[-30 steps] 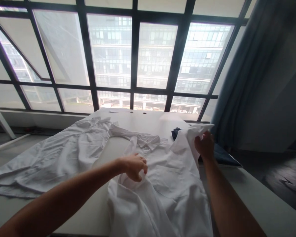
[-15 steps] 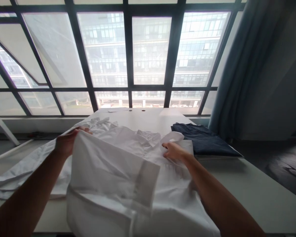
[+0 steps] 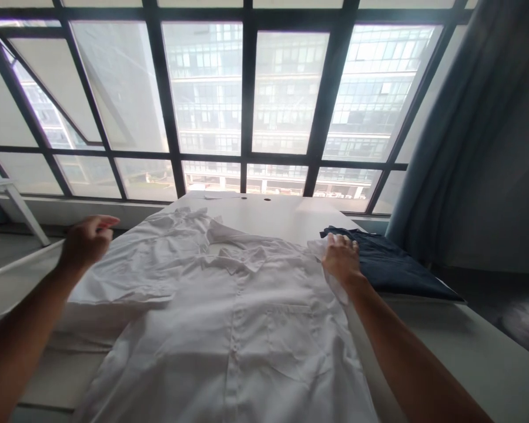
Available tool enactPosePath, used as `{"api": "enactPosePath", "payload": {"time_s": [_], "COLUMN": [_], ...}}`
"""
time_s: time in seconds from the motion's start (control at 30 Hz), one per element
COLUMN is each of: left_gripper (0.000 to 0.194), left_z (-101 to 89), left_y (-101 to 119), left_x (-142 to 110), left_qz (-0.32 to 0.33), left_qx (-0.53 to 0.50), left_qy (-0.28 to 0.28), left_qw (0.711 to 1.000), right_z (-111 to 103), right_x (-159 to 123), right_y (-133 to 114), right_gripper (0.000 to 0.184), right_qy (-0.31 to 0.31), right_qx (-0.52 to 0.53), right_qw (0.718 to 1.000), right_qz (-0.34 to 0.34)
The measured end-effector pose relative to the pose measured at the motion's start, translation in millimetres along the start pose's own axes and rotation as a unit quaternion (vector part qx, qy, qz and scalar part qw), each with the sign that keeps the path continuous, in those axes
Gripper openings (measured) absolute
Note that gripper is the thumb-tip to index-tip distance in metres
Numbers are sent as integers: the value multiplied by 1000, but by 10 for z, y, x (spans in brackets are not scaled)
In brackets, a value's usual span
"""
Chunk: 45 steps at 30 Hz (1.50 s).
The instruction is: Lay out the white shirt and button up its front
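A white button-up shirt [image 3: 264, 329] lies spread front side up, its collar toward the window and a chest pocket on its right half. My right hand [image 3: 341, 258] is at the shirt's right sleeve, fingers bent over the white cloth beside a folded navy garment [image 3: 392, 264]. My left hand [image 3: 87, 239] is raised at the left, apart from the shirt. Its fingers are half curled, with a gap between thumb and index finger and nothing visible in them. Another white garment [image 3: 145, 258] lies rumpled under and to the left of the shirt.
The white table [image 3: 277, 220] runs up to a large framed window [image 3: 291, 94]. A blue-grey curtain [image 3: 441, 164] hangs at the right. A white metal frame [image 3: 26, 211] stands at the far left.
My left hand has let go of the white shirt and moved out to the left. The lifted cloth now lies flat. My right hand has shifted outward along the sleeve. The view has turned slightly left.
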State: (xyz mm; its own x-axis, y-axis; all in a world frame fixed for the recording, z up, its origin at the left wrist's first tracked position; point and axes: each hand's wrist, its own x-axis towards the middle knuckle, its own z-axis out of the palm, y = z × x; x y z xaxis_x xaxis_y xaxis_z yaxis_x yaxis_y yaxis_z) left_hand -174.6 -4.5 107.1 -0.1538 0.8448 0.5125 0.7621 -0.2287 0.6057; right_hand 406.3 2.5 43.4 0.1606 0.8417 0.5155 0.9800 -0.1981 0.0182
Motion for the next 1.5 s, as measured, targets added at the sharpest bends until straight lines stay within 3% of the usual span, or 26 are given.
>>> {"api": "enactPosePath", "payload": {"time_s": [0.03,0.07,0.13,0.17,0.23,0.33,0.43,0.5,0.6,0.73,0.87,0.97,1.07,1.13,1.2,1.27,1.37,1.43,1.5], "left_gripper": [14,11,7,13,26,33,29,23,22,25,25,23,25,28,30,32,45,53,56], "left_z": [210,452,976,1230,1667,2099,2308,2359,2339,2210,2105,2082,2070,2049,2012,1961,1877,1824,1782], "left_y": [143,309,644,783,958,972,836,738,621,535,546,581,587,575,566,574,617,647,662], "left_x": [4,-2,-39,-64,-114,-166,-201,-225,-263,-306,-325,-336,-348,-350,-345,-337,-326,-317,-306], "left_qz": [-4,1,4,-15,-37,-74,-104,-103,-89,-124,-138,-108,-61,-56,-82,-130,-205,-231,-233], "left_qx": [57,86,96,90,88,98,93,47,-80,-205,-256,-189,-91,-88,-143,-225,-313,-350,-371], "left_qy": [31,-13,-160,-198,-221,-226,-201,-178,-164,-217,-249,-267,-273,-284,-328,-379,-383,-371,-385], "left_qw": [998,996,982,976,971,966,970,977,979,946,924,939,956,953,930,888,845,829,813], "right_z": [19,53,163,234,388,589,710,747,745,679,617,586,554,524,489,453,421,423,441], "right_x": [-6,-4,22,44,90,131,117,88,55,88,133,114,67,39,24,23,45,70,102], "right_y": [-204,-415,-814,-984,-1242,-1425,-1460,-1459,-1442,-1338,-1184,-1131,-1130,-1124,-1099,-1065,-1033,-1030,-1026], "right_gripper": [40,31,19,26,48,55,42,32,18,6,9,10,18,22,20,18,34,46,49], "right_qy": [-8,-39,-152,-216,-294,-321,-307,-293,-269,-273,-326,-358,-350,-338,-345,-375,-415,-418,-406], "right_qx": [28,74,185,231,294,347,395,443,538,612,567,521,513,528,563,612,658,655,636], "right_qw": [998,992,967,946,909,880,864,845,795,738,754,775,783,778,750,694,626,628,654], "right_qz": [-49,-89,-85,-66,-24,38,61,62,73,83,55,2,-42,-42,-37,-41,-48,-50,-54]}}
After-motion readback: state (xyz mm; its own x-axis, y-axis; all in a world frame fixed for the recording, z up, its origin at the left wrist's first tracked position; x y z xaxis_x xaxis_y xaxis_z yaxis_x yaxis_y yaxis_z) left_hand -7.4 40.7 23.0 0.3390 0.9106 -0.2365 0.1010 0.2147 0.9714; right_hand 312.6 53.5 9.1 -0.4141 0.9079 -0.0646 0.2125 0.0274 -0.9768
